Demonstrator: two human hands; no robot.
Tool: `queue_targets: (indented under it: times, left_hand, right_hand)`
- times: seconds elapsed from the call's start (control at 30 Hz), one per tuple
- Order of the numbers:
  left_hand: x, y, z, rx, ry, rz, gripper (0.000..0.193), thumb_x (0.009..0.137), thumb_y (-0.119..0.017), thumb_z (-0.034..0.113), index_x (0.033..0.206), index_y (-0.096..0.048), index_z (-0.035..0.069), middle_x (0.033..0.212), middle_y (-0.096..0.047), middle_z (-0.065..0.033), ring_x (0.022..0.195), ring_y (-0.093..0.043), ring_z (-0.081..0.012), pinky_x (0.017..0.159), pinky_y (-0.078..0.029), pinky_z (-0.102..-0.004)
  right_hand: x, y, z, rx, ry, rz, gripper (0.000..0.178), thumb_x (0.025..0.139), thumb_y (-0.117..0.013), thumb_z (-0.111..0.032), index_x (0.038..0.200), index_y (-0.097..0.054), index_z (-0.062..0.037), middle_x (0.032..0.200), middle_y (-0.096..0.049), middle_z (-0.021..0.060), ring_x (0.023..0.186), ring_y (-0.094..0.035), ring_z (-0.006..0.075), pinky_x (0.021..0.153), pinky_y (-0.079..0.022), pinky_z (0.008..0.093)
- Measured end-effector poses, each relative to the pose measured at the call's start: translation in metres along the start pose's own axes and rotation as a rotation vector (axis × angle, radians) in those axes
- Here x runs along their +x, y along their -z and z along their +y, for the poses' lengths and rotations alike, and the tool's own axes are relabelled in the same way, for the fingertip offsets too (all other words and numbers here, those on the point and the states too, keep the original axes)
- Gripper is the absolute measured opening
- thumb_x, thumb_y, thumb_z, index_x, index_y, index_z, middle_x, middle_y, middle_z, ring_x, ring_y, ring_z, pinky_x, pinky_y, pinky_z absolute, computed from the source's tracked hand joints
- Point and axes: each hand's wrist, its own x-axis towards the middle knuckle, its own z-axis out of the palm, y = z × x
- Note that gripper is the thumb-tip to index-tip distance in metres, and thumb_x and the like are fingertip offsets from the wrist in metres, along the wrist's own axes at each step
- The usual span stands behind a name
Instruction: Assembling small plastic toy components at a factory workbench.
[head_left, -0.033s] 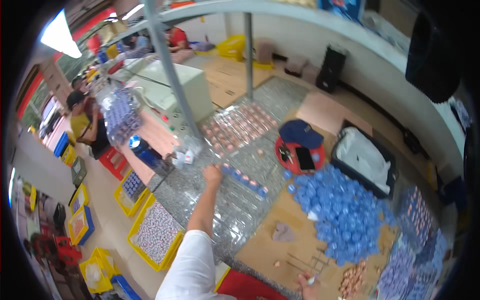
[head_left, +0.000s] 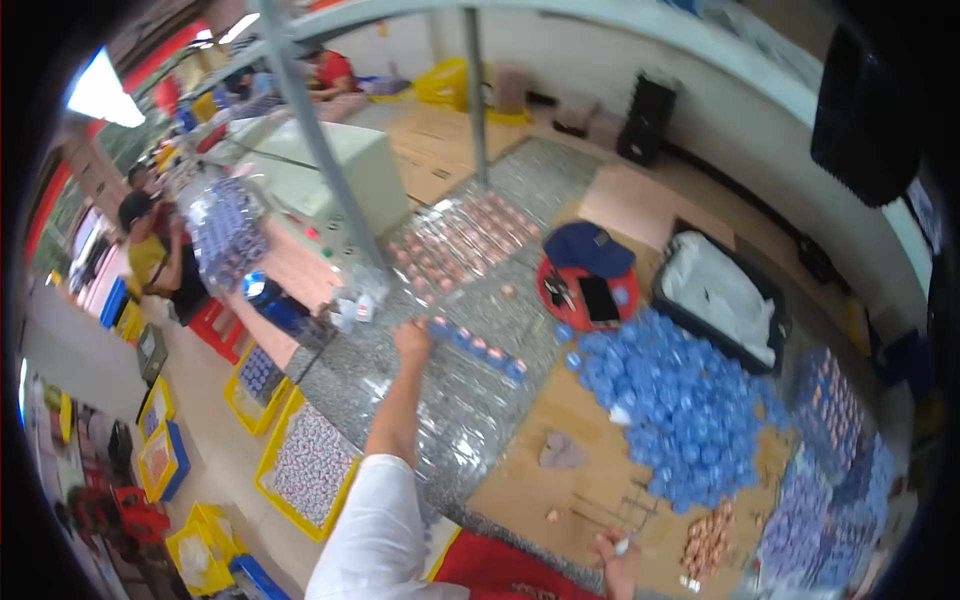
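My left hand (head_left: pixel 412 340) reaches out to the left end of a row of blue round pieces (head_left: pixel 478 347) with pinkish tops, on a clear plastic sheet. Its fingers look closed; what they grip is too small to make out. Close to the near edge, my right hand (head_left: pixel 616 560) pinches a small white piece (head_left: pixel 624 546), blurred, beside thin metal rods (head_left: pixel 605 516) on the cardboard. A large heap of blue round pieces (head_left: pixel 690 410) spreads beyond it, and a small copper-coloured pile (head_left: pixel 708 540) is just to its right. A greyish scrap of cloth (head_left: pixel 562 450) lies between my hands.
Filled clear packs (head_left: pixel 465 245) lie at the back, near a red tray (head_left: pixel 620 300) with a cap, phone and keys. A black bin (head_left: pixel 720 300) with a white liner stands right. A metal post (head_left: pixel 335 170) rises behind my left hand. Yellow crates (head_left: pixel 305 465) sit left; people sit far left.
The whole view has shifted slightly, so the table's things appear a little further left. Both hands keep nearly the same places against the table.
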Motion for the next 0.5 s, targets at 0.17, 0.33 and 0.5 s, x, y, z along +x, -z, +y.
queue_targets:
  times: [0.17, 0.33, 0.5]
  left_hand:
    - [-0.007, -0.002, -0.019, 0.047, -0.118, -0.117, 0.040, 0.082, -0.047, 0.039, 0.088, -0.063, 0.003, 0.087, -0.061, -0.0188, 0.082, -0.057, -0.0360, 0.070, -0.044, -0.0442]
    - [0.001, -0.007, -0.019, 0.106, -0.202, -0.070, 0.037, 0.078, -0.053, 0.037, 0.086, -0.064, 0.003, 0.083, -0.062, -0.0173, 0.082, -0.058, -0.0339, 0.073, -0.044, -0.0420]
    - [-0.013, -0.004, -0.022, -0.054, -0.240, -0.043, 0.032, 0.076, -0.057, 0.034, 0.086, -0.064, 0.005, 0.082, -0.063, -0.0135, 0.086, -0.055, -0.0314, 0.077, -0.043, -0.0393]
  right_hand:
    - [0.017, -0.006, -0.009, -0.270, 0.169, 0.003, 0.035, 0.073, -0.067, -0.019, 0.100, -0.057, 0.0008, 0.082, -0.062, 0.0066, 0.064, -0.056, 0.0104, 0.048, -0.044, 0.0219]
    - [0.003, 0.007, -0.019, -0.105, 0.094, 0.053, 0.036, 0.072, -0.067, -0.015, 0.102, -0.055, 0.0027, 0.085, -0.062, 0.0089, 0.066, -0.056, 0.0097, 0.047, -0.047, 0.0217]
    - [-0.013, 0.009, -0.021, -0.073, 0.033, 0.142, 0.036, 0.074, -0.064, -0.012, 0.105, -0.054, 0.0030, 0.083, -0.061, 0.0084, 0.066, -0.056, 0.0090, 0.046, -0.046, 0.0213]
